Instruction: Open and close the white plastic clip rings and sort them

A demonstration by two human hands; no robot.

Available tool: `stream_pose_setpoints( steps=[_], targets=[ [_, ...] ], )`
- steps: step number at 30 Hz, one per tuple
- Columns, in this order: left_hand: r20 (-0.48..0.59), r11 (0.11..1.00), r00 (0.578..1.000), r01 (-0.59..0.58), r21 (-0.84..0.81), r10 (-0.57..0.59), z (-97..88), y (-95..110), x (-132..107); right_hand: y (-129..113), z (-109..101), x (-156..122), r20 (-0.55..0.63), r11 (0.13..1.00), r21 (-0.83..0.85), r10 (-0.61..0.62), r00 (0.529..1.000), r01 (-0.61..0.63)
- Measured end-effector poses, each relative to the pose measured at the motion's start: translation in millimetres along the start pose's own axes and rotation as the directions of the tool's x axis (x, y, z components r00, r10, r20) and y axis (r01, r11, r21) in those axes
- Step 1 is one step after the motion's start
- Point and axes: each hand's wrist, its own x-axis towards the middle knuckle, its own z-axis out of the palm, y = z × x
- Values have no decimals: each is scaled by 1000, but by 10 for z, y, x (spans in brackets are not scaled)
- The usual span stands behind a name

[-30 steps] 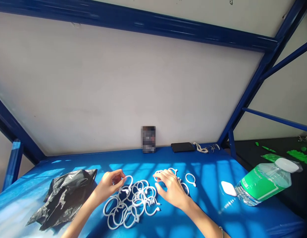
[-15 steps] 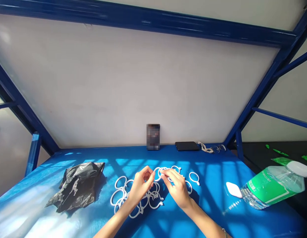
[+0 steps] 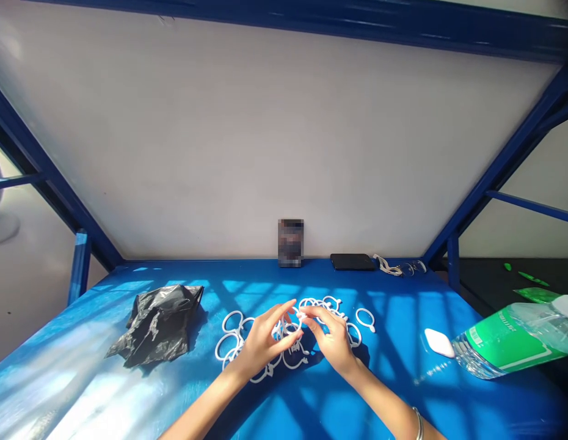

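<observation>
Between my two hands is a white plastic curtain ring (image 3: 299,322), partly hidden by the fingers. My left hand (image 3: 266,337) spans it, with the index finger at its top and the thumb at its lower side. With thumb and index finger pinched together, my right hand (image 3: 332,337) grips the ring's right side near its knob. Under and left of my left hand lies a loose heap of similar white rings (image 3: 227,346). Behind my right hand, more rings lie in an overlapping cluster (image 3: 332,300), with a single ring (image 3: 365,318) just apart from it.
A crumpled black plastic bag (image 3: 162,327) lies on the blue table (image 3: 380,391) at left. Along the back are an upright blurred dark object (image 3: 291,243), a black phone (image 3: 352,262) and glasses (image 3: 413,267). A white case (image 3: 439,343) and a green-labelled bottle (image 3: 513,339) stand right.
My left hand's thumb and index finger have spread from a pinch to span the ring. My hands have come closer together. The whole view has shifted slightly.
</observation>
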Motion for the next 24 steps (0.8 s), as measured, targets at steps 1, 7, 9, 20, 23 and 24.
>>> stream_pose_setpoints(
  steps=[1,7,9,20,23,24],
  targets=[
    [-6,1000,1000,-25,14,25,2,-6,-4,-7,-3,4,-1,1000,7,-9,1000,9],
    [-33,987,989,-142,81,145,6,-8,-4,-90,-13,27,-8,998,23,-51,999,51],
    [-35,979,984,-169,114,174,-2,1,-7,-115,-22,33,-3,998,22,-59,998,59],
    [-70,899,938,-301,319,339,64,-14,-72,-180,-34,22,4,992,44,-117,993,116],
    [27,860,938,-328,391,346,-142,-27,9,-179,-95,74,34,996,3,-94,995,94],
    [73,855,952,-300,424,297,-263,-54,48,-156,-139,108,30,998,-27,-59,998,60]
  ],
)
